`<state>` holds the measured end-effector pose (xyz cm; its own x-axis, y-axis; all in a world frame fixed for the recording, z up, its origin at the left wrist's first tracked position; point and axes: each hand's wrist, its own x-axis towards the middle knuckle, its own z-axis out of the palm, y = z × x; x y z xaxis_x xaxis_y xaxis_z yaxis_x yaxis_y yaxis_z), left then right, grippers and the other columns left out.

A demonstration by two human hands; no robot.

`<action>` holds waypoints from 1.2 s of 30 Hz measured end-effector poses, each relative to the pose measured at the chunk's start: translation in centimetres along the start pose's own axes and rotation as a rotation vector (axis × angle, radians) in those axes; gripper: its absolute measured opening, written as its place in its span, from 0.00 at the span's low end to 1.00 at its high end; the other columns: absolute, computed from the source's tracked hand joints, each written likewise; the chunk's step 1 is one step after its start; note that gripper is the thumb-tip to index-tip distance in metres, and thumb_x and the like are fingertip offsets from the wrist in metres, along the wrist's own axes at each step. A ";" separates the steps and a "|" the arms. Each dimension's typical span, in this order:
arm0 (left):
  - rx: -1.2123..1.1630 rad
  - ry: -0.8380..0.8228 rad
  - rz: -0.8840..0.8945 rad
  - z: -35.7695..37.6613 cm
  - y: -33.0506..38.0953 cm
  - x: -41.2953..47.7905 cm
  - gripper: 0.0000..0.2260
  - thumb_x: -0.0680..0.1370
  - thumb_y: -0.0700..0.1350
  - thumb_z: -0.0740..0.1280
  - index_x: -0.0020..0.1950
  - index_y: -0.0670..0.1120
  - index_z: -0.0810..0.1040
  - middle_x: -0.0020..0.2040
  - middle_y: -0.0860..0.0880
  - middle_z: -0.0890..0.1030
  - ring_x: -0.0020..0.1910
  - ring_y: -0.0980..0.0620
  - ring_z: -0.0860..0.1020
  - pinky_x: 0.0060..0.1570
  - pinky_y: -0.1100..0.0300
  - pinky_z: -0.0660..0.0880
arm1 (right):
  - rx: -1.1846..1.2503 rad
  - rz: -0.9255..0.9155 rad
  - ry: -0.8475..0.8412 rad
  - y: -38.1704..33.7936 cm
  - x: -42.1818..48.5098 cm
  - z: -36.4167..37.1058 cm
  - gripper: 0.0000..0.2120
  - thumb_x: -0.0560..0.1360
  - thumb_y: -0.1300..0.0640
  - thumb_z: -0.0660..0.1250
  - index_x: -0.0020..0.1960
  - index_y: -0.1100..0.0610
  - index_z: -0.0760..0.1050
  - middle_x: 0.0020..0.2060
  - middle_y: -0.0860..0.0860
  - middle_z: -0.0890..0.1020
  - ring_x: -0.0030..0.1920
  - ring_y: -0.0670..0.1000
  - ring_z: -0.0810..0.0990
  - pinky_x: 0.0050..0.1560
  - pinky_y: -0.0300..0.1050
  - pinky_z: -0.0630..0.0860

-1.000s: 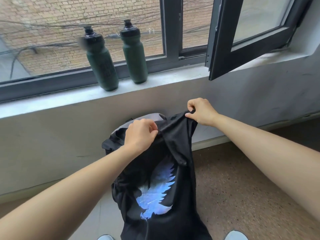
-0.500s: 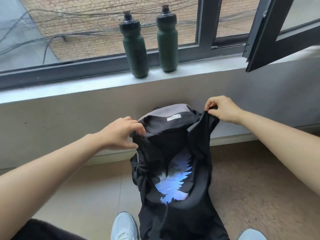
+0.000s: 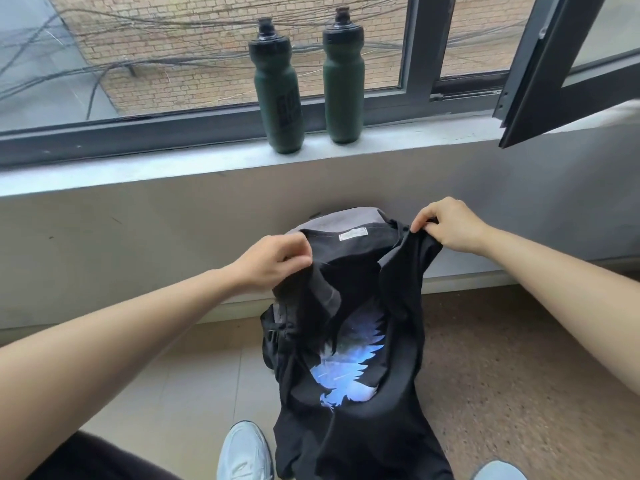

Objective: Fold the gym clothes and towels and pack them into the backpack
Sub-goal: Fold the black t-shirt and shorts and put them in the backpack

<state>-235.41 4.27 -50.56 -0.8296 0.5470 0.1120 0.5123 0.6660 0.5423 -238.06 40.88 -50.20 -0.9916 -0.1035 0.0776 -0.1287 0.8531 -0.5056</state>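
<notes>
The left hand [image 3: 273, 261] and right hand [image 3: 450, 225] hold a black shirt [image 3: 398, 344] up by its shoulders. The left hand's fingers are curled, with the thumb pressed against the fingertips, pinching the left shoulder edge. The right hand's fingers are curled round a bunch of cloth at the right shoulder, thumb on the near side.

The shirt hangs between the hands with its collar spread open. A white label shows on the far side of the neck, and a blue-white wing print lies in the middle. Its lower part drapes down to the near edge, between a pale left shoe [image 3: 244, 452] and a right shoe [image 3: 498, 471].

The backpack [image 3: 346, 218] stands on the floor [image 3: 519, 358] just behind the shirt, against the wall below the sill [image 3: 138, 168]. Its grey top shows above the collar.

On the sill stand a left bottle [image 3: 278, 91] and a right bottle [image 3: 343, 81], both dark green, upright and close together. To the far right an open window sash [image 3: 554, 64] swings inward.
</notes>
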 end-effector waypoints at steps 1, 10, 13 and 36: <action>-0.137 0.057 -0.106 -0.1 0.2 0.4 0.04 0.82 0.44 0.67 0.48 0.46 0.77 0.37 0.56 0.78 0.34 0.58 0.73 0.39 0.59 0.71 | -0.001 0.003 -0.005 0.1 0.0 0.0 0.19 0.78 0.69 0.61 0.44 0.51 0.85 0.45 0.49 0.83 0.42 0.44 0.79 0.44 0.36 0.70; -0.151 -0.164 -0.253 -0.1 0.3 0.8 0.16 0.74 0.55 0.72 0.60 0.57 0.75 0.53 0.57 0.81 0.50 0.55 0.78 0.51 0.59 0.74 | -0.040 0.038 -0.055 -0.1 -0.5 0.0 0.27 0.74 0.73 0.52 0.50 0.53 0.86 0.50 0.50 0.83 0.44 0.49 0.78 0.40 0.34 0.70; 0.391 -0.227 -0.020 0.7 -0.2 0.4 0.28 0.68 0.54 0.73 0.66 0.57 0.69 0.60 0.60 0.76 0.56 0.56 0.76 0.53 0.56 0.75 | -0.033 0.042 -0.065 -0.4 -0.6 0.0 0.27 0.73 0.73 0.52 0.48 0.53 0.87 0.49 0.49 0.83 0.41 0.43 0.76 0.37 0.30 0.67; -0.189 0.102 -0.677 1.5 -1.0 1.0 0.39 0.66 0.58 0.82 0.65 0.52 0.60 0.60 0.47 0.75 0.59 0.45 0.76 0.54 0.52 0.76 | -0.127 0.100 -0.070 0.1 -0.7 -0.2 0.26 0.73 0.56 0.77 0.69 0.57 0.76 0.55 0.55 0.82 0.60 0.59 0.79 0.60 0.50 0.75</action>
<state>-236.40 4.90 -52.24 -0.9735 -0.0121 -0.2283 -0.1628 0.7381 0.6547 -237.39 41.12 -50.13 -0.9985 -0.0462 -0.0295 -0.0309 0.9182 -0.3950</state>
